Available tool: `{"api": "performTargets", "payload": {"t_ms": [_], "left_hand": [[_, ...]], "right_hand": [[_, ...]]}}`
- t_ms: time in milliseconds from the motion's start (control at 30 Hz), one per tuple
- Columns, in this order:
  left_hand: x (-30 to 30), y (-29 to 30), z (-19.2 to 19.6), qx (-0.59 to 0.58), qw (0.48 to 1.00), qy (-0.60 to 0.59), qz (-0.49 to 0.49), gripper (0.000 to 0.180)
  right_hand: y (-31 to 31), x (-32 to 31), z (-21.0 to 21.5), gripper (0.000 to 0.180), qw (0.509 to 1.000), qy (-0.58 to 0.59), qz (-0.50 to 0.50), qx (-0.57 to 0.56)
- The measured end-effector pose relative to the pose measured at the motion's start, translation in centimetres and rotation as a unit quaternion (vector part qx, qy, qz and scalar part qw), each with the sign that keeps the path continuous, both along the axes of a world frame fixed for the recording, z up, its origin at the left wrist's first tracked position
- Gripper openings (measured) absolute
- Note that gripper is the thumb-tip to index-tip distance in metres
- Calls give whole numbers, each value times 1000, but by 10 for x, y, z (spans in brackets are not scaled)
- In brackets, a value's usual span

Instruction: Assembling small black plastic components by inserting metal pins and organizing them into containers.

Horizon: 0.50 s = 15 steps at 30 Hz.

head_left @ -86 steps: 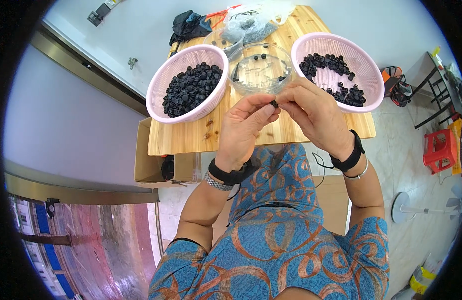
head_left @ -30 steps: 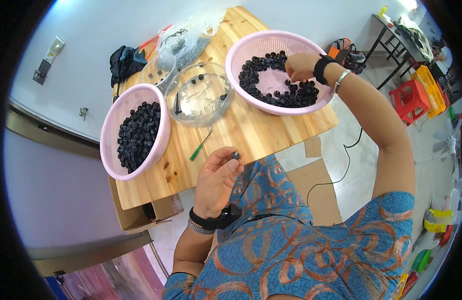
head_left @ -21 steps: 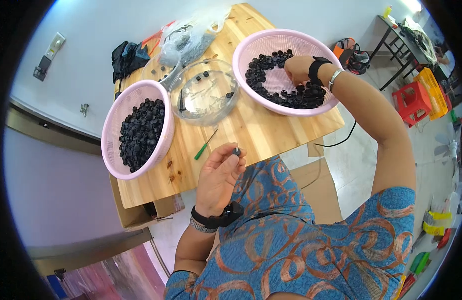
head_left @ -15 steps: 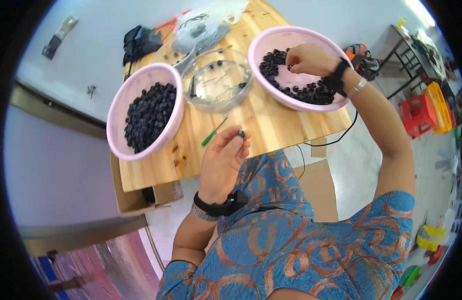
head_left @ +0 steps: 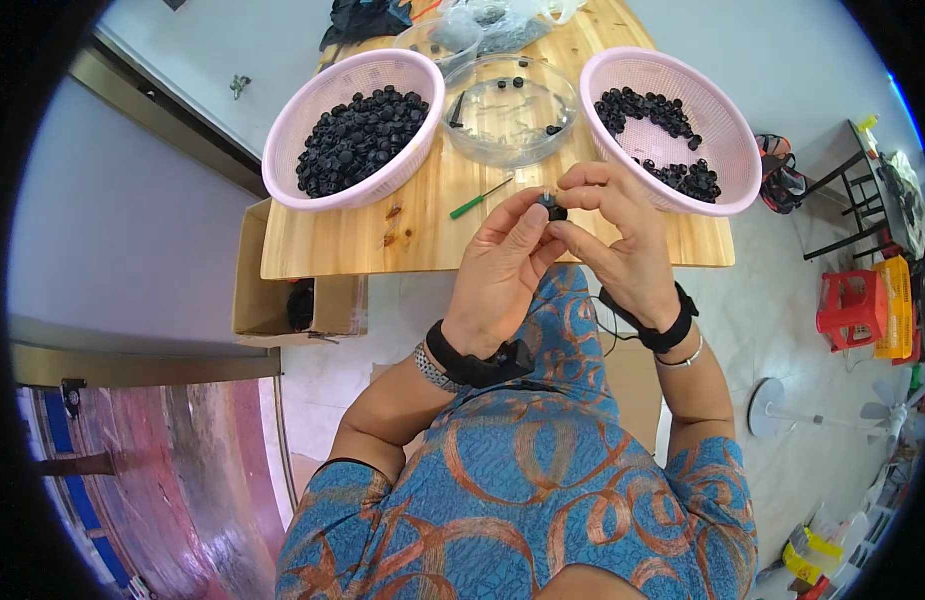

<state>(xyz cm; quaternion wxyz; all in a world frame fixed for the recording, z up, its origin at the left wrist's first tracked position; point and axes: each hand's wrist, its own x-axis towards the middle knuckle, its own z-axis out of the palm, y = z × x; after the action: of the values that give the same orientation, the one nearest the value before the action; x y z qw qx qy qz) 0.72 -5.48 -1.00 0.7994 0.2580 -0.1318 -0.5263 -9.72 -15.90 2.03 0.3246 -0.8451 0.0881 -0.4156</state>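
In front of my body, above the table's near edge, both hands meet around a small round black part (head_left: pixel 554 207) with a pale tip on top. My left hand (head_left: pixel 501 275) pinches it between thumb and forefinger. From the other side, the thumb and fingertips of my right hand (head_left: pixel 625 238) close on it too; whether a second piece is between them is hard to tell. A green-handled screwdriver (head_left: pixel 473 203) lies on the wooden table just beyond my left hand. To the left stands a pink basket (head_left: pixel 275 165) heaped with black caps (head_left: pixel 363 140).
Another pink basket (head_left: pixel 745 165) on the right holds small black parts (head_left: pixel 651 108) around a bare patch. Between the baskets sits a clear round tray (head_left: pixel 488 155) with a few black pieces. Plastic bags (head_left: pixel 508 30) lie behind. A cardboard box (head_left: pixel 258 300) is below the table's left end.
My right hand has left the right basket and come to the black part in my left hand. The view has shifted, so the table appears higher.
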Motion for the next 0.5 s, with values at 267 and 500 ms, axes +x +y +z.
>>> {"api": "performTargets", "payload": {"t_ms": [267,500], "left_hand": [[-1,17,-2,-27,998,2,-56,23],[5,26,1,13,991,-34,-128,25]], "right_hand": [[17,-4,-11,21,906,-91,160,381],[13,-14,-13,26,957,-44,147,246]]}}
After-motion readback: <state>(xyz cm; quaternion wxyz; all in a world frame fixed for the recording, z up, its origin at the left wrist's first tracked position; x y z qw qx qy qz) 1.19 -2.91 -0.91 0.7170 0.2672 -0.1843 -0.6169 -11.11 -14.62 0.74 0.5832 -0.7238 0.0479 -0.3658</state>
